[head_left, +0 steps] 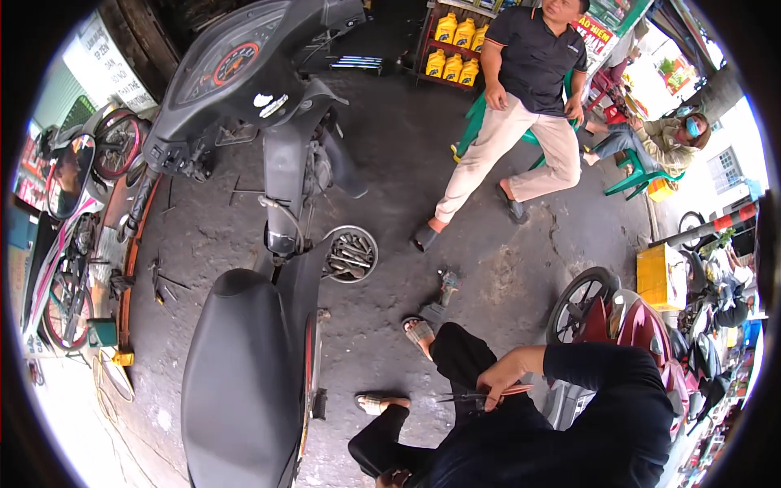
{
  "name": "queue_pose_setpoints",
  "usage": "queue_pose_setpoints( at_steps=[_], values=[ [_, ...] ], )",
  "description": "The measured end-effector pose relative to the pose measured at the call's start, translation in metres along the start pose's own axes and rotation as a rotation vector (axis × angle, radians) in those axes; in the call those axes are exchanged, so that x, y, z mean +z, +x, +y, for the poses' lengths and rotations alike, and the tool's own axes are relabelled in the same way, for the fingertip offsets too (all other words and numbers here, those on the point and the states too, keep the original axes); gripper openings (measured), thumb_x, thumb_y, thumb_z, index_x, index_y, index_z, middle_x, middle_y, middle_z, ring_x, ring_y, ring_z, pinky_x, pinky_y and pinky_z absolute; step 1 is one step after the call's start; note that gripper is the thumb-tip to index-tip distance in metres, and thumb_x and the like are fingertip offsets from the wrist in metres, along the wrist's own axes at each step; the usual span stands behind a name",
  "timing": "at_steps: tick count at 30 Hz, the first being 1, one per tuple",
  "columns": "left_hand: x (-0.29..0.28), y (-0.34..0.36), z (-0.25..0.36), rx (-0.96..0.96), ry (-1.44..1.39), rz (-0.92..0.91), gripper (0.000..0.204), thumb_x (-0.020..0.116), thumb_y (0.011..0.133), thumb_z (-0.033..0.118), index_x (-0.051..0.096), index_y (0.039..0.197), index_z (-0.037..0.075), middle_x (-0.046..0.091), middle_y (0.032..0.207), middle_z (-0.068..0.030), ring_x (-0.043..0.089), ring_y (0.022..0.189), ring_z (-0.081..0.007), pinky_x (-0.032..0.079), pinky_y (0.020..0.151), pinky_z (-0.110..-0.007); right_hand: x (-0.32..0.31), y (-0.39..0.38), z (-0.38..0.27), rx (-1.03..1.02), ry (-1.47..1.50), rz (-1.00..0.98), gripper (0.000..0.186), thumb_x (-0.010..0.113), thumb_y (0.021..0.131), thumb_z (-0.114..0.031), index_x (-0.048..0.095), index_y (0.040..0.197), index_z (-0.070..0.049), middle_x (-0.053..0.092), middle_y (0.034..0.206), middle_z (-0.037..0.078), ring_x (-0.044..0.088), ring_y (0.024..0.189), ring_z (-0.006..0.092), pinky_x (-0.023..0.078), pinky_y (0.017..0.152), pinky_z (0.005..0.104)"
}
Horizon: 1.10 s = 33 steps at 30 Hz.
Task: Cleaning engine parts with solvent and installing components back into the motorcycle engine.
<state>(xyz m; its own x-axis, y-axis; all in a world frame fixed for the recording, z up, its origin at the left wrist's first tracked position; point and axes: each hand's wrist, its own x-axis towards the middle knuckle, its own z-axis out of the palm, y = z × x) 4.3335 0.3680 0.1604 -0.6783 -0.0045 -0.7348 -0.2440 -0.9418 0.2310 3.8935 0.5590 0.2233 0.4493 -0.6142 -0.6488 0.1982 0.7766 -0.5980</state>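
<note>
Gripping a red-handled, slim-tipped tool [517, 389], your right hand [503, 379] should keep the tips, projecting to its left, clear of your black-trousered leg [462, 355] beneath; your left hand [394, 478], lower left, shows too little to tell its state.

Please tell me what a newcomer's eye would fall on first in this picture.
Most likely the dark motorbike, whose long seat and dashboard fill much of the left side. Next, perhaps, the yellow bottles on a rack at the top, beside a seated person in a dark shirt. At lower right, the right hand grips a slim tool with reddish handles.
</note>
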Motion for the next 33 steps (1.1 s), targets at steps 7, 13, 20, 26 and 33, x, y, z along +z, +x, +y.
queue_pose_setpoints(
  at_steps=[7, 13, 20, 26, 33],
  values=[
    [0.050, 0.252, 0.081, 0.240, 0.554, -0.028, 0.015, 0.060, 0.089, 0.004, 0.066, 0.098, -0.007, 0.058, 0.070, -0.0038, 0.051, 0.061, -0.0085, 0.041, 0.056, -0.023, -0.204, 0.097, 0.018, -0.136, -0.156, 0.398, 0.041, 0.063, 0.090, -0.039, 0.059, 0.089, 0.002, 0.057, 0.066, 0.002, 0.050, 0.059, 0.0122, 0.042, 0.060, 0.0283],
    [0.018, 0.461, 0.093, 0.587, 0.204, -0.429, 0.005, 0.056, 0.084, 0.001, 0.058, 0.082, -0.002, 0.055, 0.080, -0.0099, 0.049, 0.059, -0.0135, 0.040, 0.052, -0.025, -0.332, 0.231, 0.051, -0.664, 0.186, 0.459, 0.031, 0.058, 0.095, -0.029, 0.055, 0.105, 0.000, 0.063, 0.099, 0.021, 0.040, 0.057, 0.0053, 0.038, 0.058, 0.0255],
    [-0.007, 0.583, 0.079, 0.649, 0.130, -0.221, 0.007, 0.056, 0.088, 0.006, 0.056, 0.094, 0.003, 0.054, 0.080, -0.0023, 0.046, 0.066, -0.0078, 0.038, 0.054, -0.023, -0.369, 0.343, 0.108, -0.910, 0.312, 0.257, 0.028, 0.059, 0.094, -0.030, 0.056, 0.096, -0.002, 0.042, 0.064, -0.004, 0.034, 0.054, 0.0054, 0.036, 0.061, 0.0285],
    [-0.018, 0.606, 0.068, 1.007, 0.271, 0.087, 0.034, 0.066, 0.088, 0.010, 0.051, 0.118, 0.002, 0.054, 0.097, -0.0009, 0.049, 0.079, -0.0075, 0.041, 0.064, -0.022, -0.367, 0.373, 0.122, -0.798, 0.140, 0.464, 0.028, 0.061, 0.094, -0.028, 0.055, 0.097, -0.001, 0.045, 0.063, -0.002, 0.042, 0.055, 0.0083, 0.038, 0.056, 0.0263],
    [-0.056, 0.621, 0.064, 0.899, 0.426, -0.018, 0.037, 0.066, 0.090, 0.014, 0.057, 0.120, -0.005, 0.051, 0.105, -0.0010, 0.049, 0.093, -0.0091, 0.040, 0.087, -0.022, -0.374, 0.390, 0.124, -0.676, 0.014, 0.403, 0.040, 0.063, 0.093, -0.027, 0.050, 0.117, 0.001, 0.054, 0.075, 0.002, 0.045, 0.057, 0.0067, 0.038, 0.051, 0.0218]
  ],
)
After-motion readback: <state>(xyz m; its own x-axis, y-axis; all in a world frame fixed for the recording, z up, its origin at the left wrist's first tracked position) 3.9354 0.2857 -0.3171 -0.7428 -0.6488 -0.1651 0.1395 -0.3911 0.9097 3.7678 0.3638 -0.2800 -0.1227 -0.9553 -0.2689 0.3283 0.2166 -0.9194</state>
